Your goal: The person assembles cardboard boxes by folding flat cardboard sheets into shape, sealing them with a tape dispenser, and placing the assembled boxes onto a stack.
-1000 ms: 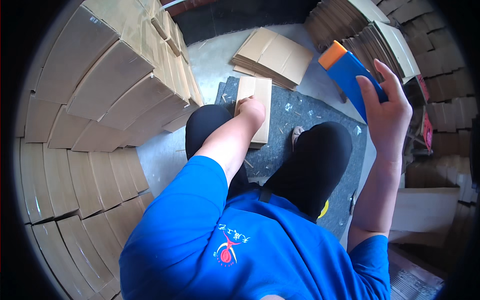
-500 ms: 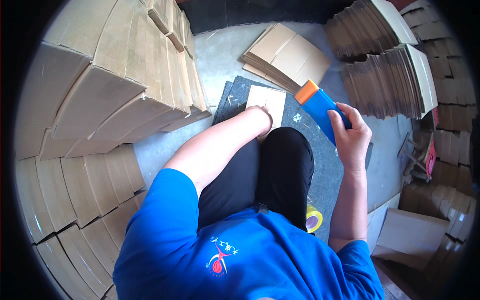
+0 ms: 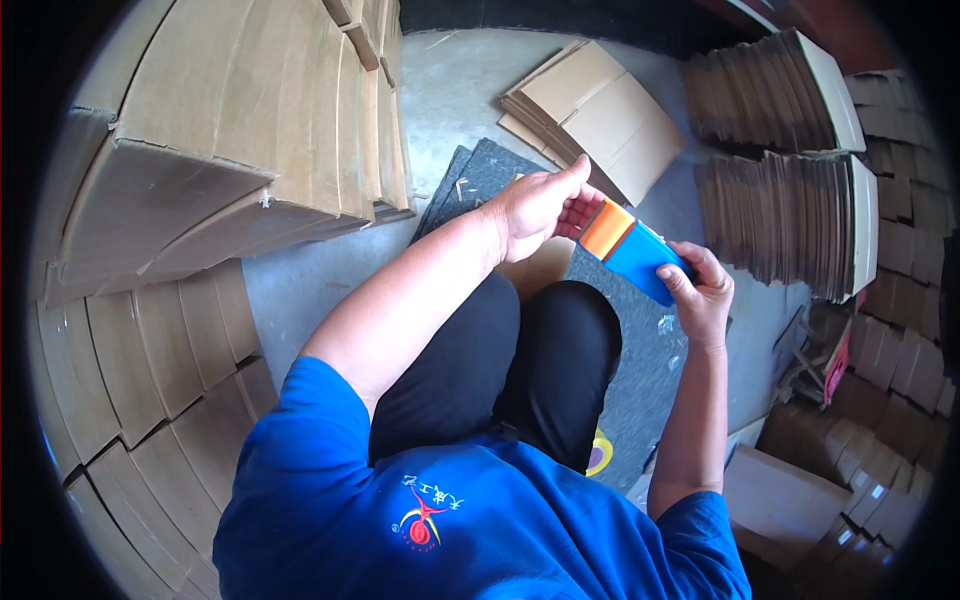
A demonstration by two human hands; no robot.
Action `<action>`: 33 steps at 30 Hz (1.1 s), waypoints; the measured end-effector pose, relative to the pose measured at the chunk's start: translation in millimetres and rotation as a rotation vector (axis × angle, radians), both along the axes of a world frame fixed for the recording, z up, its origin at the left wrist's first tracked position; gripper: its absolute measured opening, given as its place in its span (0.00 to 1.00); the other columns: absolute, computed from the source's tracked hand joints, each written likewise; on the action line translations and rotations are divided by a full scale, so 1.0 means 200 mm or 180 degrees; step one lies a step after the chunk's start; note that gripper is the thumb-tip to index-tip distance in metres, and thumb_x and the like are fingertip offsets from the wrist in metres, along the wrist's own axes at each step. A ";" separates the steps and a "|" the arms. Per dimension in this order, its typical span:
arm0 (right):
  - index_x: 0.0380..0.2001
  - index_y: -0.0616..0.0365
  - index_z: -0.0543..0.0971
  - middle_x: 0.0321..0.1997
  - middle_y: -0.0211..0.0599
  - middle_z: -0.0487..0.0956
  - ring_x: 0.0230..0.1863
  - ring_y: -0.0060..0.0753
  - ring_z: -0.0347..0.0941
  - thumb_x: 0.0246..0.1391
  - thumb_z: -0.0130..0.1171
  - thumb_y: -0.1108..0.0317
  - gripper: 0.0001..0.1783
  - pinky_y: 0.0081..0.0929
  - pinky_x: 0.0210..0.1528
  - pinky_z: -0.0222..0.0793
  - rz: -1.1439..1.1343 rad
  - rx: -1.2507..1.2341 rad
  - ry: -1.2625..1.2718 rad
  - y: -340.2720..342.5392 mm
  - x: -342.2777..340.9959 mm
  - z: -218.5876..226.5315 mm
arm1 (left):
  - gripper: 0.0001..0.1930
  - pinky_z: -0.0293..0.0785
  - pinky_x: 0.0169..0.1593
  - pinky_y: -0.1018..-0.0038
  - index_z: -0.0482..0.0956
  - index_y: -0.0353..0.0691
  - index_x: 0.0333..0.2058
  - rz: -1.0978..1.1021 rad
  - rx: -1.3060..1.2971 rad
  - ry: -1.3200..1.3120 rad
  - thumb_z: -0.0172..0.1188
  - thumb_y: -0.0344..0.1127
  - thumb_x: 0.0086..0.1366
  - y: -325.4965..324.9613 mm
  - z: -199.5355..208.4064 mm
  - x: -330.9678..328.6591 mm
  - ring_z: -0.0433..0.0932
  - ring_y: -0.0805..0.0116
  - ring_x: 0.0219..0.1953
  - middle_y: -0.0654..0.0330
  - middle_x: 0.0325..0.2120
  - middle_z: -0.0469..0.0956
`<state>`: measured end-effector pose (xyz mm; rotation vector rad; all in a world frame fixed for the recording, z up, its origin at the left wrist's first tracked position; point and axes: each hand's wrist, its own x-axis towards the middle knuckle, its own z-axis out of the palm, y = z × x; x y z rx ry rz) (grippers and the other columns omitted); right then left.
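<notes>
From my end I see the right hand (image 3: 704, 290), right of the centre of the frame, closed around the lower right end of a blue-and-orange tool (image 3: 640, 262), thumb on the near face and fingers behind. The tool slants across the middle of the picture, its orange end pointing up and left. Just beside that end, near the centre, the left hand (image 3: 540, 212) is partly open, its thumb spread up and away and its fingers bent toward the orange edge; I cannot tell whether they touch it, and I make out nothing in its grasp. Below the left hand, mostly covered by it and by the knees, I see part of a brown carton (image 3: 545, 267) over a dark grey mat (image 3: 645, 355). Low in the centre, right of the black trousers (image 3: 560, 360), a yellow tape roll (image 3: 599, 455) is partly hidden. At the top centre flat cardboard sheets (image 3: 625, 115) lie piled on the pale floor (image 3: 450, 95), and two bundles of cardboard (image 3: 770, 95) stand at upper right. Stacked boxes (image 3: 230, 90) fill the left side from top to bottom.
</notes>
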<state>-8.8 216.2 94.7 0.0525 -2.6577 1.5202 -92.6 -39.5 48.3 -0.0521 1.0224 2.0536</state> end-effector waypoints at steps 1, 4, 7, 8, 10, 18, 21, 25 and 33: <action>0.38 0.60 0.83 0.33 0.27 0.81 0.36 0.18 0.73 0.45 0.76 0.64 0.18 0.20 0.42 0.71 0.0021 0.0002 -0.0009 -0.01 -0.01 -0.02 | 0.32 0.72 0.53 0.70 0.77 0.34 0.46 -0.0030 0.0060 -0.0041 0.38 0.60 0.75 -0.02 -0.01 -0.01 0.76 0.69 0.43 0.58 0.40 0.79; 0.38 0.60 0.83 0.34 0.26 0.81 0.36 0.18 0.73 0.46 0.75 0.64 0.17 0.20 0.43 0.71 -0.0044 -0.0534 -0.0152 -0.03 -0.04 -0.08 | 0.27 0.72 0.53 0.70 0.78 0.34 0.45 -0.0071 0.0177 -0.0261 0.41 0.54 0.75 -0.07 -0.04 -0.04 0.77 0.69 0.43 0.58 0.40 0.79; 0.38 0.60 0.83 0.33 0.25 0.81 0.36 0.18 0.73 0.47 0.74 0.65 0.16 0.19 0.42 0.71 -0.0078 -0.1057 -0.0335 -0.08 -0.08 -0.13 | 0.16 0.74 0.51 0.69 0.77 0.34 0.45 -0.0046 0.0119 -0.0560 0.50 0.40 0.71 -0.11 -0.06 -0.06 0.78 0.68 0.41 0.58 0.40 0.79; 0.38 0.60 0.83 0.33 0.24 0.80 0.35 0.17 0.73 0.48 0.74 0.66 0.15 0.18 0.42 0.71 -0.0077 -0.0993 -0.0410 -0.09 -0.09 -0.13 | 0.13 0.75 0.51 0.69 0.77 0.34 0.46 0.0027 0.0007 -0.0437 0.51 0.35 0.69 -0.11 -0.09 -0.06 0.78 0.68 0.41 0.58 0.40 0.79; 0.38 0.60 0.83 0.32 0.24 0.80 0.35 0.16 0.73 0.49 0.73 0.66 0.14 0.17 0.41 0.71 -0.0072 -0.0945 -0.0498 -0.13 -0.12 -0.13 | 0.12 0.78 0.49 0.69 0.75 0.32 0.47 0.0164 -0.0217 -0.0510 0.53 0.24 0.65 -0.12 -0.11 -0.06 0.79 0.67 0.42 0.57 0.42 0.78; 0.35 0.59 0.83 0.27 0.23 0.78 0.30 0.13 0.71 0.50 0.72 0.64 0.13 0.17 0.36 0.70 0.0097 0.0025 -0.0721 -0.08 -0.22 -0.17 | 0.09 0.78 0.42 0.70 0.76 0.33 0.44 0.0696 -0.0821 -0.0659 0.57 0.25 0.66 -0.26 -0.33 -0.14 0.77 0.68 0.32 0.59 0.33 0.78; 0.35 0.60 0.83 0.28 0.25 0.80 0.31 0.14 0.73 0.50 0.72 0.63 0.13 0.18 0.36 0.72 0.0057 0.0057 -0.0937 0.08 -0.23 -0.17 | 0.09 0.78 0.41 0.70 0.75 0.32 0.45 0.0868 -0.0839 -0.0794 0.57 0.24 0.66 -0.43 -0.46 -0.19 0.77 0.67 0.31 0.57 0.33 0.78; 0.36 0.59 0.83 0.28 0.25 0.80 0.31 0.14 0.73 0.49 0.72 0.63 0.14 0.18 0.37 0.72 0.0036 0.0227 -0.1026 0.12 -0.28 -0.28 | 0.09 0.77 0.39 0.71 0.76 0.33 0.44 0.0931 -0.0931 -0.0857 0.57 0.25 0.66 -0.38 -0.58 -0.22 0.76 0.68 0.30 0.57 0.32 0.77; 0.36 0.59 0.83 0.28 0.23 0.79 0.31 0.13 0.72 0.50 0.72 0.64 0.13 0.18 0.37 0.72 0.0133 -0.0060 -0.1309 0.14 -0.35 -0.50 | 0.07 0.76 0.37 0.73 0.76 0.40 0.38 0.1360 -0.0804 -0.0851 0.64 0.28 0.63 -0.31 -0.89 -0.16 0.75 0.72 0.30 0.63 0.29 0.77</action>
